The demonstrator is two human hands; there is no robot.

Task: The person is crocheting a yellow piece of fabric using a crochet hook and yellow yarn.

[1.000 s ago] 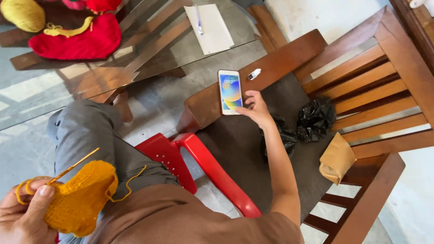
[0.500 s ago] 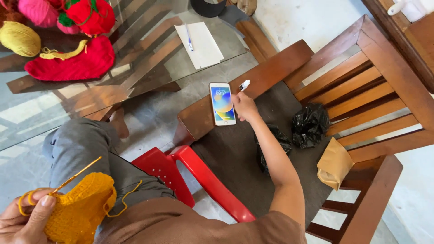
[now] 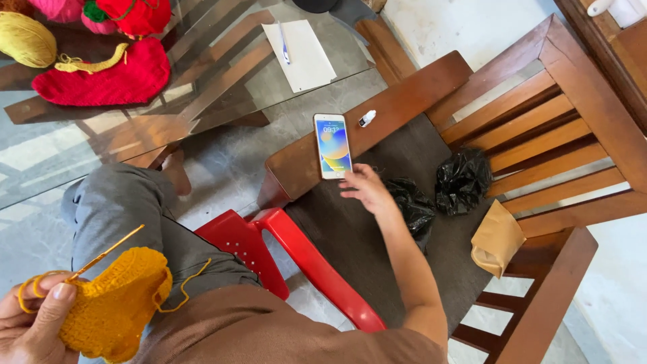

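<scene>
My left hand is at the lower left, shut on an orange-yellow crochet piece with a yellow hook sticking out of it. My right hand reaches out over the dark seat of a wooden chair, fingers apart, just below a phone with a lit screen that lies on the chair's armrest. The hand holds nothing and seems barely apart from the phone's lower edge.
A small white bottle lies on the armrest. Two black bags and a brown paper bag sit on the seat. I sit on a red plastic chair. The glass table holds red knitting, a yellow yarn ball, paper and a pen.
My right hand held the phone a second ago; the phone now lies on the armrest and the hand has let go and drawn back slightly. The left hand stays put.
</scene>
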